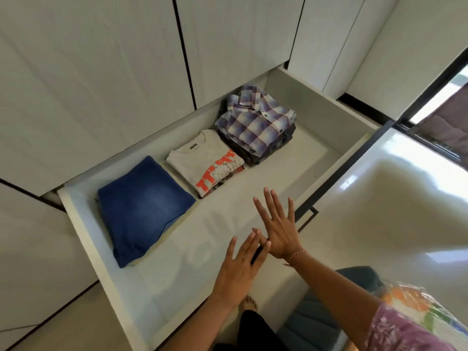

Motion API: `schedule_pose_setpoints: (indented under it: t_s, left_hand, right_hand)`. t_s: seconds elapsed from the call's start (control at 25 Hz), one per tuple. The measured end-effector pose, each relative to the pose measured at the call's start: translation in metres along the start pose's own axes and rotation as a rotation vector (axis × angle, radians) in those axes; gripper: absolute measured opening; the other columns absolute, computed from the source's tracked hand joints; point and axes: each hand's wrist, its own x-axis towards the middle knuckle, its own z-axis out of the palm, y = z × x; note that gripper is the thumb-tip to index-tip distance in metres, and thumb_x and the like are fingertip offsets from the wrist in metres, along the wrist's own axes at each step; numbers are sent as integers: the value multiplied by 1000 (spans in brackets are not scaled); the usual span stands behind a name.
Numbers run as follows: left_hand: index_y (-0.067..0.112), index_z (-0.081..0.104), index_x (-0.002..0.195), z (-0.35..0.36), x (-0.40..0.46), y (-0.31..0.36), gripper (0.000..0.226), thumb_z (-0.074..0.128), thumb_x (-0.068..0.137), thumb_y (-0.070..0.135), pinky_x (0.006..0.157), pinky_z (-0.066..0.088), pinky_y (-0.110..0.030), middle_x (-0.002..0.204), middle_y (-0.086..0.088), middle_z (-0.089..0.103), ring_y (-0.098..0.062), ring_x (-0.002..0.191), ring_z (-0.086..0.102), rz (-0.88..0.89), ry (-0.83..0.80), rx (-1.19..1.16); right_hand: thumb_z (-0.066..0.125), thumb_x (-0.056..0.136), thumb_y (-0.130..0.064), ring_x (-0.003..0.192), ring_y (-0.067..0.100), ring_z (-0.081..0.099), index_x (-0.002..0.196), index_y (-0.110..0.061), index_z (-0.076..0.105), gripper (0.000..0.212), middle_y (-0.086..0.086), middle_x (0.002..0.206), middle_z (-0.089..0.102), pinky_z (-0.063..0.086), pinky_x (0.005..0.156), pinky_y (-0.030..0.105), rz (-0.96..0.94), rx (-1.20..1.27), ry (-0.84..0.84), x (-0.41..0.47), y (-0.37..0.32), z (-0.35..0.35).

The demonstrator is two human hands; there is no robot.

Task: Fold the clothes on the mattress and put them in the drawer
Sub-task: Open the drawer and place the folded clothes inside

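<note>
Both hands, left hand [240, 262] and right hand [278, 231], hover with fingers spread wide and holding nothing over the open drawer [83, 224], where the soft, light folded denim [141, 209], graphic T-shirt [205, 163] and plaid shirt [253, 120] lie, best lifted from beneath

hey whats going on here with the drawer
A person stands over an open white drawer. Three folded piles sit along its back: blue denim, a white printed t-shirt and a purple plaid shirt stack. The left hand and right hand hover open above it, holding nothing.
</note>
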Motion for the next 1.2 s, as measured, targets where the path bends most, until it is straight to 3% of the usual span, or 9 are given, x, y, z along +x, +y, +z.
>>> schedule_pose_setpoints:
  t_s: [0.28,0.52,0.64,0.76,0.92,1.08,1.2]
  left_hand:
    - [16,4,153,10,27,-86,123,81,62,46,114,2,-52,160,-14,-2,-31,147,-3,-51,32,41]
    - [17,3,153,18,54,-160,128,81,58,54,113,0,-53,160,-13,-1,-32,147,-4,-37,38,102]
    - [16,4,153,19,64,-188,125,82,60,47,115,4,-53,160,-14,-1,-31,147,-3,-28,49,124]
    - [15,4,153,20,72,-217,122,83,64,39,115,17,-52,159,-15,1,-31,147,-1,-35,49,121]
    - [13,0,153,22,83,-254,124,85,63,29,115,9,-48,159,-18,1,-30,146,3,-29,47,127]
    - [12,2,153,25,95,-297,127,86,59,24,115,5,-48,159,-18,1,-29,146,5,-23,81,151]
    - [11,3,152,27,109,-334,122,83,61,25,117,-2,-49,159,-15,2,-27,147,0,2,131,196]
  right_hand:
    - [4,91,-67,147,27,2,153,-26,3,74,6,160,-7,-7,114,56,-4,57,15,88,-32,12]
    - [-1,90,-67,147,27,1,152,-26,2,75,6,160,-10,-4,115,52,-28,87,48,161,-58,23]
    - [-2,91,-66,147,26,0,152,-27,3,74,9,160,0,-4,115,52,-36,104,51,190,-69,24]
    - [0,91,-66,145,29,9,152,-23,11,75,12,157,13,-2,114,51,-36,99,50,218,-80,26]
    - [-2,90,-67,147,28,0,152,-23,8,76,12,158,4,-6,116,49,-46,128,100,255,-94,34]
    - [-2,89,-69,147,26,-6,152,-23,0,78,10,159,-11,-7,115,54,32,138,182,292,-113,41]
    - [1,87,-72,146,29,-11,152,-12,-4,88,16,158,-13,-11,116,49,246,197,201,319,-135,44]
